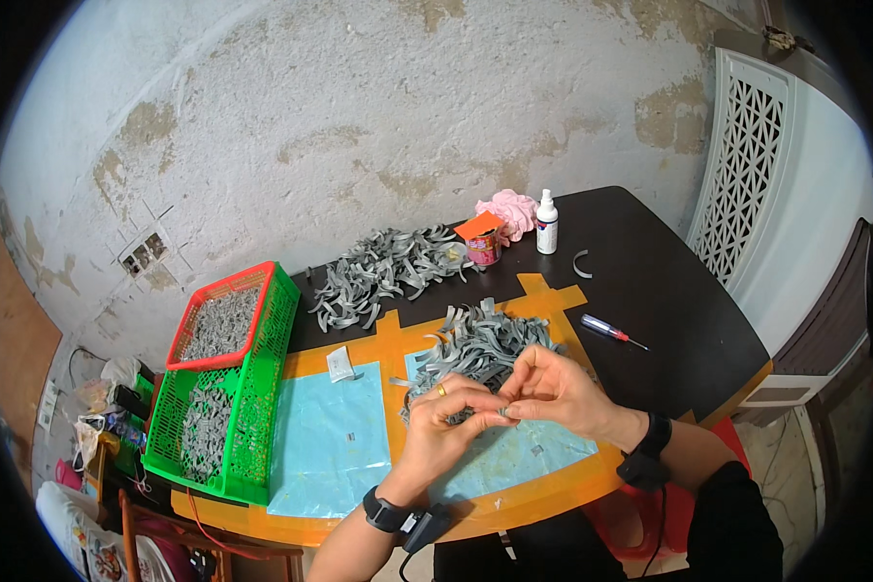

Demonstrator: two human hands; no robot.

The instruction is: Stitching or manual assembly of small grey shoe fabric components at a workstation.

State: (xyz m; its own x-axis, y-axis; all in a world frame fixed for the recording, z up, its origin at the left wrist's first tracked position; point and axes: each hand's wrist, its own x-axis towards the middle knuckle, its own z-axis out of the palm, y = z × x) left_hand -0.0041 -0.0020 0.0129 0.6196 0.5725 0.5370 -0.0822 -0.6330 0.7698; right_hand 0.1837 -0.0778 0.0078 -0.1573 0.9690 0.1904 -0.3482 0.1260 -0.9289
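Observation:
My left hand (444,419) and my right hand (561,396) meet fingertip to fingertip over the near part of the table. Between the pinched fingers of both shows a small grey piece (503,411), mostly covered by the fingertips; its exact kind is too small to tell. Just beyond my hands lies a heap of curved grey strips (490,339), partly hidden by them. Beneath is a light blue sheet (563,443) edged with orange tape. A second blue sheet (325,451) lies left of my left hand, with a small white packet (340,365) at its far edge.
At left stands a green basket (283,330) holding small grey pieces, a red basket (262,315) resting on it. A larger strip pile (388,272) lies at the back. Nearby are a tin (483,250), pink cloth (510,213), white bottle (547,225) and screwdriver (608,329).

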